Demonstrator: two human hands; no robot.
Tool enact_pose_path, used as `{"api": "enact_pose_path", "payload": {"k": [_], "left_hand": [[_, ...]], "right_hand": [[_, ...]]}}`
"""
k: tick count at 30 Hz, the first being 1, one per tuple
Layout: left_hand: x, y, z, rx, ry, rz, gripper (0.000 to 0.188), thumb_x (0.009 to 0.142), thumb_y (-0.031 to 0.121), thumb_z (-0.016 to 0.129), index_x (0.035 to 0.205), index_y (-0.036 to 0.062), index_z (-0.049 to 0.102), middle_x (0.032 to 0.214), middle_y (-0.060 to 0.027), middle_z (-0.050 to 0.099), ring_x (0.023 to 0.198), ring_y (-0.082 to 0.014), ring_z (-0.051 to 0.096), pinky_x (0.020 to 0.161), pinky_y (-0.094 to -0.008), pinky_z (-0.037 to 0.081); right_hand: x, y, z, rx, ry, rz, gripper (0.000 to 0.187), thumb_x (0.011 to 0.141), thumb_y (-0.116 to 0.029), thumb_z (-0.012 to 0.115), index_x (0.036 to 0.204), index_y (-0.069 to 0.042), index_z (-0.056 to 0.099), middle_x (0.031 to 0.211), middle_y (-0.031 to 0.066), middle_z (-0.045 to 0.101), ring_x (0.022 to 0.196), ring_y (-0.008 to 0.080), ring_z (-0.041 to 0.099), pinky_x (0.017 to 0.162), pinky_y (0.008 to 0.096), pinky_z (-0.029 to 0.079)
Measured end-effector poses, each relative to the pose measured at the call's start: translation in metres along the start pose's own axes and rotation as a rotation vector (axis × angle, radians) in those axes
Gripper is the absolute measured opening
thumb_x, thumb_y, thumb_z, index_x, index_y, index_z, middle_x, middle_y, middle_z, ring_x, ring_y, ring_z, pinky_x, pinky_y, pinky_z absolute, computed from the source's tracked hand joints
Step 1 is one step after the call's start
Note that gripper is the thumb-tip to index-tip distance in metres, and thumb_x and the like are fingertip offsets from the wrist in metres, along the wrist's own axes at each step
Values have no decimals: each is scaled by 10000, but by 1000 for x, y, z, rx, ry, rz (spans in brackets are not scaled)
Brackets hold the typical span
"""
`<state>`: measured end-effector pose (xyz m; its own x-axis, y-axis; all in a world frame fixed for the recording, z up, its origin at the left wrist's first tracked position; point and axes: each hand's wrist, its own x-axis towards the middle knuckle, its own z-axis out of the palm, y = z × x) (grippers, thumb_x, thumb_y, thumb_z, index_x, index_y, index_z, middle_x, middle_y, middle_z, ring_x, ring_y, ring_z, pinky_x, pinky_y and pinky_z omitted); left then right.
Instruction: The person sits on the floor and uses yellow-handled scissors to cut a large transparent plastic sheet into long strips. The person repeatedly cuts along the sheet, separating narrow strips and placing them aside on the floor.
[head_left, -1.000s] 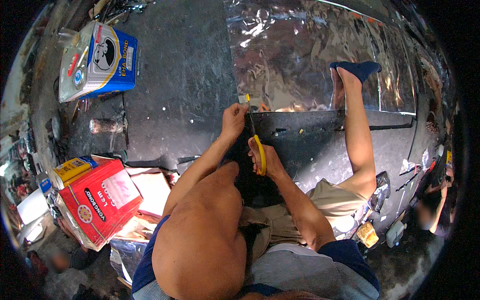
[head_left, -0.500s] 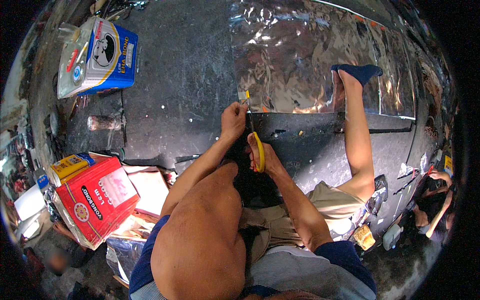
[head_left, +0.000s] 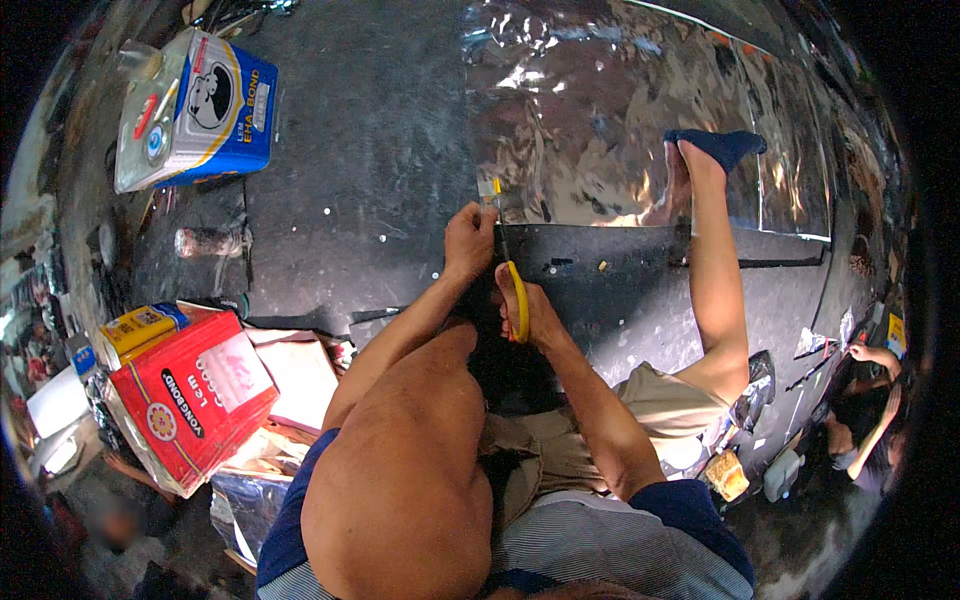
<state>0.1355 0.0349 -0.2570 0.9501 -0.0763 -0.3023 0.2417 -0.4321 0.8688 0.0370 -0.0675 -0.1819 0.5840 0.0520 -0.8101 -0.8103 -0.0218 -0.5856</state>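
Observation:
My right hand (head_left: 540, 312) grips scissors with yellow handles (head_left: 518, 308). Their blades (head_left: 503, 240) point away from me, toward the near left corner of a shiny silver sheet (head_left: 590, 120) lying on the dark surface. Just left of the blades, my left hand (head_left: 468, 242) pinches a small, pale, flat piece with a yellow patch (head_left: 488, 188). Whether this piece is joined to the sheet, I cannot tell. The fingertips and blade tips overlap, so the exact cutting spot is hidden.
At the far left stands a blue and white tin (head_left: 225, 110); nearer is a red tin (head_left: 195, 395). A cloudy bottle-like object (head_left: 210, 242) lies between them. My socked foot (head_left: 715, 147) is over the sheet. Another person's arm (head_left: 878, 420) shows at the right edge.
Both hands stay almost in place, with the scissors shifting only very slightly. At the right edge, the other person's arm has moved a little.

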Motion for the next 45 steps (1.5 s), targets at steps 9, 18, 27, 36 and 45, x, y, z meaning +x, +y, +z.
{"api": "enact_pose_path", "payload": {"k": [9, 18, 27, 36, 45], "left_hand": [[6, -12, 3, -137, -59, -53, 322, 862, 267, 578, 702, -10, 539, 576, -92, 513, 559, -145, 465, 555, -335, 409], [11, -19, 2, -259, -127, -105, 327, 859, 237, 581, 654, -6, 502, 547, -17, 440, 553, -92, 390, 505, -310, 351], [11, -8, -3, -304, -150, -141, 301, 856, 225, 580, 664, -2, 529, 572, 16, 464, 573, -66, 407, 501, -277, 352], [10, 4, -15, -443, -227, -142, 276, 884, 224, 566, 710, 10, 552, 651, 18, 523, 605, -62, 435, 541, -260, 380], [6, 32, -22, -425, -243, -201, 316, 942, 240, 502, 711, 26, 529, 628, 8, 505, 586, -66, 456, 518, -227, 372]], "right_hand": [[-5, -4, 4, 35, 61, -83, 779, 747, -767, 423, 645, 1, 506, 457, 25, 409, 361, 144, 486, 341, 284, 399], [8, -18, 2, 4, 66, -47, 801, 751, -774, 390, 606, 4, 512, 432, 48, 434, 358, 158, 503, 342, 283, 400], [11, -24, 4, -108, 132, -139, 806, 769, -767, 362, 551, -4, 501, 414, 58, 436, 352, 164, 501, 333, 289, 394], [34, -45, -4, -163, 156, -175, 822, 788, -766, 324, 488, -18, 488, 403, 69, 437, 360, 180, 511, 344, 306, 396], [93, -49, -21, -297, 265, -369, 751, 859, -671, 352, 614, 12, 549, 481, 111, 501, 441, 201, 533, 426, 351, 417]]}}
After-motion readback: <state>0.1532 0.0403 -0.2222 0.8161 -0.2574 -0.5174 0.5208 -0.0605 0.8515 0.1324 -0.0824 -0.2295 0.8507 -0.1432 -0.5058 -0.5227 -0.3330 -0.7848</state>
